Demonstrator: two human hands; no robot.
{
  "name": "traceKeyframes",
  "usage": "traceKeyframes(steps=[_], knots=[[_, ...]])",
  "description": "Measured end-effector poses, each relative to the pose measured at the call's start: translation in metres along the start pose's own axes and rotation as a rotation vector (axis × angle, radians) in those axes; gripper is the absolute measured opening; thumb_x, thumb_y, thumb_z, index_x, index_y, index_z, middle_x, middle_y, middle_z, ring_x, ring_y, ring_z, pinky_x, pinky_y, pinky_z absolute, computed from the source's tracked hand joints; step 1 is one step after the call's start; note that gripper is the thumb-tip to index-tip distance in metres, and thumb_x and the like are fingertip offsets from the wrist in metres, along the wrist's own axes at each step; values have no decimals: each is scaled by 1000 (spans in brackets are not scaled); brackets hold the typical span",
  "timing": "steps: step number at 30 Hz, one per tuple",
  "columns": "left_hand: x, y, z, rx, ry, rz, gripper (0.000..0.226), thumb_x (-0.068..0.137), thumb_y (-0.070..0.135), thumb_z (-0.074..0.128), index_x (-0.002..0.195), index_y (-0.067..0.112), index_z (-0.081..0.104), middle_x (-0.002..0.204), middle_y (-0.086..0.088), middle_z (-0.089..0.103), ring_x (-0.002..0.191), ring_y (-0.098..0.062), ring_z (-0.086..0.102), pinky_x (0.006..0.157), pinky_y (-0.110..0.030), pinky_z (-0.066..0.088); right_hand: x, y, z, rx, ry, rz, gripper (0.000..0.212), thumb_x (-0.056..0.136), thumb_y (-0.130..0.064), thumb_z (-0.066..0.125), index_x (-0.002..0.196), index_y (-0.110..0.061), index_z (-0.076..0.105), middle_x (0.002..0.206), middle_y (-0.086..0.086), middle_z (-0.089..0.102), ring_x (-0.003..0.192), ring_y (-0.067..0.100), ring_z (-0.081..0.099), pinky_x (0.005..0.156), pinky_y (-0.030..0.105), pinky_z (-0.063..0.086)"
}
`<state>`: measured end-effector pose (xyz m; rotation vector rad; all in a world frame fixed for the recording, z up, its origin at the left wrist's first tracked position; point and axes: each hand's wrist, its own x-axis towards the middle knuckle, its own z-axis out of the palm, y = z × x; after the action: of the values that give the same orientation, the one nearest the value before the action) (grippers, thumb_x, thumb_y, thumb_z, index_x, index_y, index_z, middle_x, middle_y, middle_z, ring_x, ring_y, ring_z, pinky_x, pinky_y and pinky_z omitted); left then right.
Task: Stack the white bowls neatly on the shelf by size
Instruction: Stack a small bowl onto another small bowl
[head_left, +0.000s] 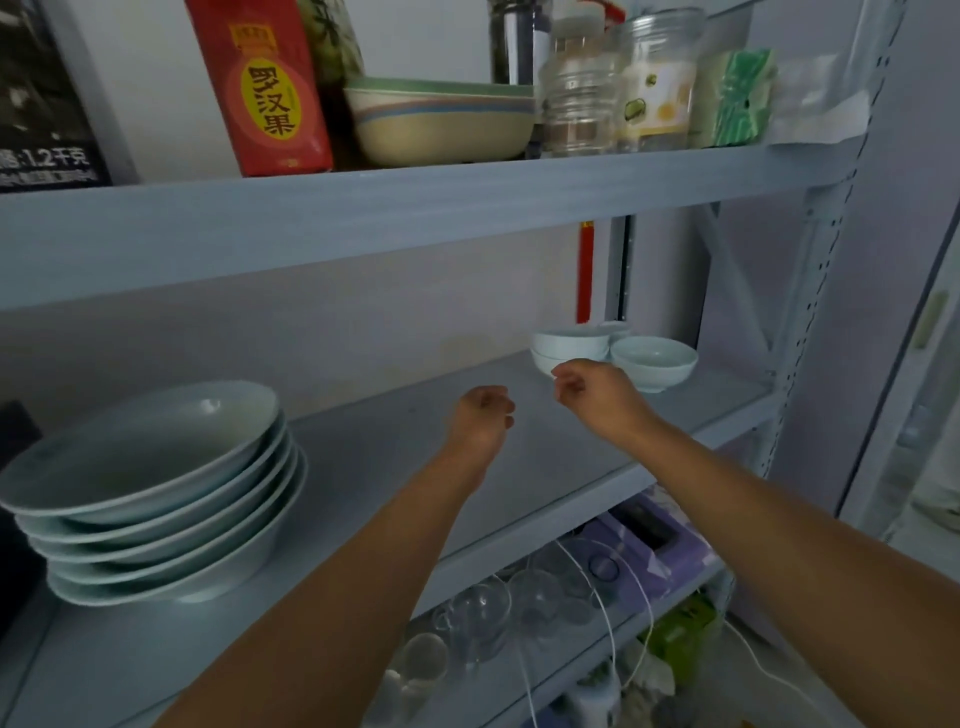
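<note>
A stack of several large white bowls (156, 499) stands at the left of the middle shelf (395, 457). At the far right of that shelf sit small white bowls: two nested ones (569, 345), a single one (654, 361) beside them, and part of another (618, 328) behind. My right hand (592, 389) hovers just in front of the nested pair, fingers loosely curled, holding nothing. My left hand (480, 415) is lower and to the left, over the bare shelf, fingers also curled and empty.
The upper shelf (415, 208) carries a red carton (260, 88), a stack of coloured bowls (441, 119), jars (618, 83) and a green packet (737, 98). Below are clear glasses (478, 618), a purple box (654, 545) and white cords. A steel upright (810, 322) bounds the right side.
</note>
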<state>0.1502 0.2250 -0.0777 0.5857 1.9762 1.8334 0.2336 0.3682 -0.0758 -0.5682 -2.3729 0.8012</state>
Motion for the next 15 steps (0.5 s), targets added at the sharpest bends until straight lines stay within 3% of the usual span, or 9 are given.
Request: traceKeyframes(steps=[2,6,15], knots=[[13,2,8,-8,15,-7,33,98,14,44,126,3,57,108,-12,63,90,-20,59,77,-25,46,17,10,-3,-26,-10,-2,32,91,-11,58,122,-7,63,119,10,67,110,25,62,97,28,45],[42,11,24,-29,66,-17,29,98,12,46,122,0,58,103,-12,62,84,-20,59,63,-17,45,58,30,-15,-102,-29,-38,33,91,-15,60,123,-8,62,124,9,66,114,26,60,101,37,45],[80,2,52,-60,110,-58,15,100,17,46,108,12,58,98,-8,63,76,-12,59,70,-20,45,131,75,-26,-231,-52,-139,40,92,-12,55,132,-10,56,130,13,60,120,30,53,101,34,41]])
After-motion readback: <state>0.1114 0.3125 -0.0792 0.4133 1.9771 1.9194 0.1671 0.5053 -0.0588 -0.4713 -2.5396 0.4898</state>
